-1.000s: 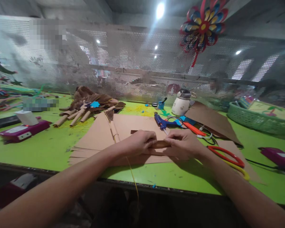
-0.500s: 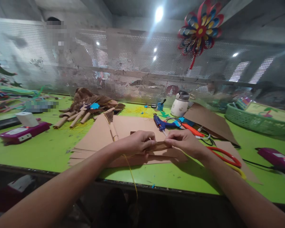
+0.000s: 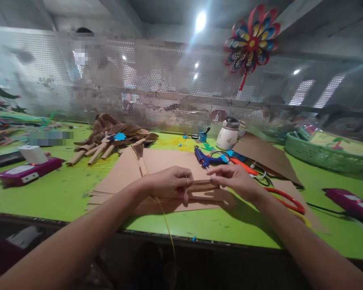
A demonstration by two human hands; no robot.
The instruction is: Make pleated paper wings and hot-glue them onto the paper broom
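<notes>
A narrow folded strip of brown kraft paper (image 3: 203, 186) is stretched between my two hands, above a stack of brown paper sheets (image 3: 169, 157). My left hand (image 3: 174, 182) pinches its left end between thumb and fingers. At the other end, my right hand (image 3: 234, 179) grips the strip with its thumb, the index finger raised a little above. Left of my hands lies a rolled paper piece with a fringed brown end (image 3: 141, 161). A yellow string (image 3: 168, 223) trails from under my left wrist over the table edge.
Beyond my right hand lie a blue glue gun (image 3: 203, 158) and scissors with red and yellow handles (image 3: 287, 199). A white bottle (image 3: 227, 135) stands behind. Fringed paper bundles (image 3: 109, 139) are piled at left, a green basket (image 3: 326, 155) at right. Power strips (image 3: 30, 173) sit on both sides.
My right index finger has lifted and opened slightly away from the thumb, and more of the paper strip shows between my hands. The whole view has shifted a little.
</notes>
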